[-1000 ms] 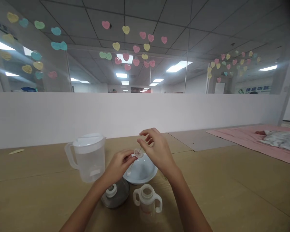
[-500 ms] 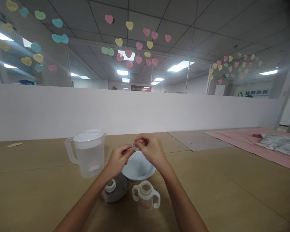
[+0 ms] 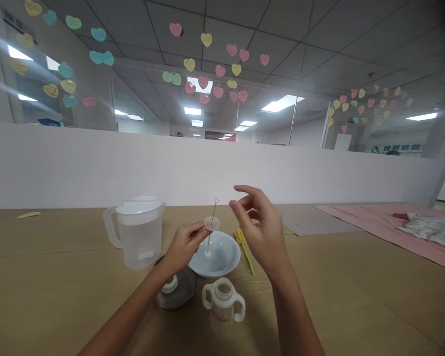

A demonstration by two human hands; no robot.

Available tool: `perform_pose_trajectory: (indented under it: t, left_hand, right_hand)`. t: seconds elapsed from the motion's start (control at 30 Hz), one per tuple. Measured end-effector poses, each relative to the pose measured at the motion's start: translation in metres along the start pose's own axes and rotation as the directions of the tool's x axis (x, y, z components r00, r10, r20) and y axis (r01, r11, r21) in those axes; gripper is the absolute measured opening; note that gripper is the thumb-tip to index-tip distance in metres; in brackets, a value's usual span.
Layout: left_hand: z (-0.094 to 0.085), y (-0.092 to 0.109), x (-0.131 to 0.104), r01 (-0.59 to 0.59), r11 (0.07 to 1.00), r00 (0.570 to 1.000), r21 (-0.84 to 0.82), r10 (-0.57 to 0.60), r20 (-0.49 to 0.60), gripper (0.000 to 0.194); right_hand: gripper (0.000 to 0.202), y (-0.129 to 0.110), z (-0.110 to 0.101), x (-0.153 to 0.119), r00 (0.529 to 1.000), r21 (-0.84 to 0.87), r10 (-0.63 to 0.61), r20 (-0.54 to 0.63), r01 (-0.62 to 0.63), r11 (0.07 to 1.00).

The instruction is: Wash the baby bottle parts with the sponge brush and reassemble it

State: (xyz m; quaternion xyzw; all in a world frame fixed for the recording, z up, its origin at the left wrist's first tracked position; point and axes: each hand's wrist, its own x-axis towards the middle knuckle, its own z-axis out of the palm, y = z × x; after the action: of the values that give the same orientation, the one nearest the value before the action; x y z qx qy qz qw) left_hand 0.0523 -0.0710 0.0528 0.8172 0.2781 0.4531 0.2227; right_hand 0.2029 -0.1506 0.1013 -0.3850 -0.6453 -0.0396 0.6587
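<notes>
My left hand (image 3: 188, 241) pinches the rim of a clear round straw top (image 3: 212, 224) above a pale blue bowl (image 3: 226, 254). Below the top hangs a thin straw with a white weighted end (image 3: 207, 254), over the bowl. A thin wire with a looped end (image 3: 215, 201), like a straw brush handle, sticks up out of the top. My right hand (image 3: 257, 225) is raised to the right, fingers apart, touching nothing. In front of the bowl stands a clear bottle with two white handles (image 3: 223, 301), its mouth uncovered.
A lidded clear pitcher (image 3: 139, 237) with liquid stands at left. A grey dish (image 3: 183, 291) holding a white ring (image 3: 169, 285) is partly behind my left forearm. A yellow-headed brush with a green handle (image 3: 247, 257) lies right of the bowl. Pink cloth (image 3: 356, 222) covers the far right.
My right hand has let go of the straw top and moved right, opening. The looped wire and hanging straw now show, and the yellow-headed brush is in sight. The view has shifted slightly.
</notes>
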Motion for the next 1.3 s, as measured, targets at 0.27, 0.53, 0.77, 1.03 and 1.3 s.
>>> perform_pose_trajectory:
  t: [0.27, 0.53, 0.77, 1.03, 1.3]
  left_hand:
    - [0.0, 0.005, -0.002, -0.028, 0.999, 1.0, -0.04, 0.028, -0.008, 0.031]
    - [-0.006, 0.024, -0.006, -0.067, 0.998, 0.997, -0.001, 0.067, 0.041, 0.029]
    - [-0.011, 0.017, -0.003, -0.077, 0.979, 0.989, 0.187, 0.052, 0.137, 0.03]
    - [-0.014, 0.01, -0.001, 0.035, 0.999, 0.993, 0.042, -0.039, 0.116, 0.028]
    - [-0.017, 0.006, 0.0, -0.001, 0.991, 0.992, 0.131, -0.015, 0.123, 0.032]
  right_hand:
    - [0.028, 0.014, 0.023, -0.001, 0.919, -0.22, 0.015, 0.393, 0.078, 0.972]
    - [0.034, 0.009, 0.006, 0.002, 0.996, -0.018, 0.007, 0.084, -0.006, 1.0]
    - [0.021, 0.021, -0.064, 0.006, 0.714, 0.178, 0.071, -0.697, 0.076, 0.981]
    - [0.025, 0.091, -0.06, 0.025, 0.842, 0.545, 0.527, -0.118, -0.389, 0.743]
    - [0.023, 0.158, 0.04, 0.002, 0.514, 0.003, 0.621, 0.592, -0.772, 0.636]
